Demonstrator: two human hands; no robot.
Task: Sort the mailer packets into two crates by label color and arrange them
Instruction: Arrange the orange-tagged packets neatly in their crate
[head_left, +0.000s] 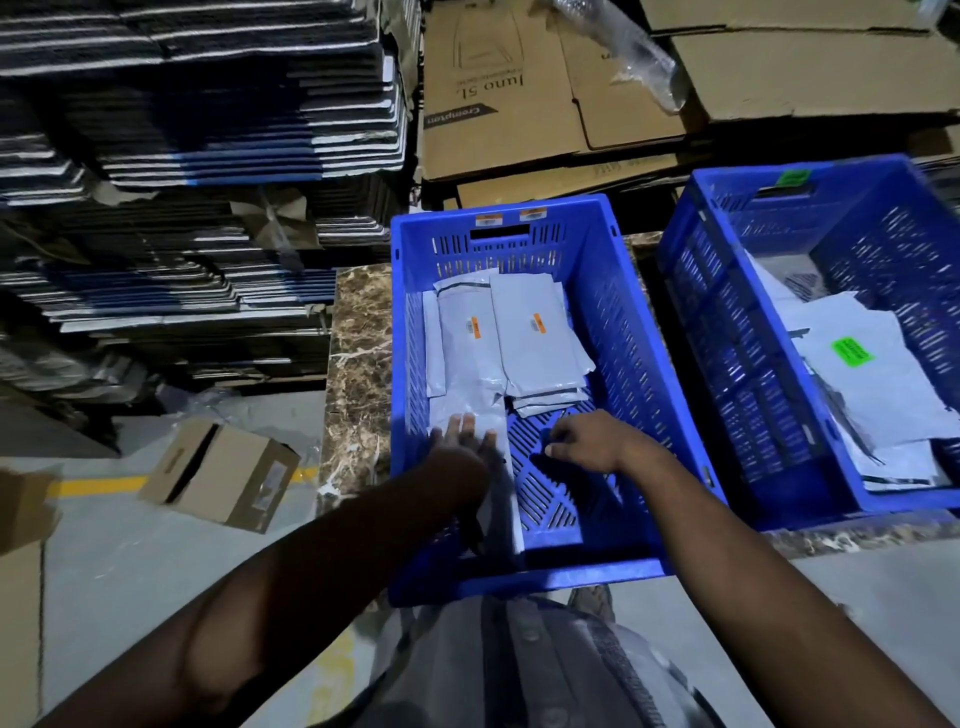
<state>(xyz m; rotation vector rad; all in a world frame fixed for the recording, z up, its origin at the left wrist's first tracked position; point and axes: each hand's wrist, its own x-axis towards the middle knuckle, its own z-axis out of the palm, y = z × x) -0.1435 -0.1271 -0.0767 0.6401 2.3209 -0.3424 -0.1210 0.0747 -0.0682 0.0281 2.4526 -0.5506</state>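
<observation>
Two blue crates stand side by side on a marble table. The nearer crate (613, 291), marked with orange stickers, holds several grey mailer packets with orange labels (537, 332). My left hand (467, 441) lies flat with straight fingers on a grey packet (467, 405) at the crate's near left. My right hand (587, 439) hovers over the bare crate floor with fingers curled, holding nothing I can see. The right crate (737, 332), marked with a green sticker, holds grey packets, one showing a green label (852, 352).
The marble table (358, 364) ends just left of the crates. Stacks of flattened cartons (197, 156) rise at left and brown flattened cardboard (545, 104) lies behind. A small open cardboard box (223, 473) lies on the floor at left beside a yellow floor line.
</observation>
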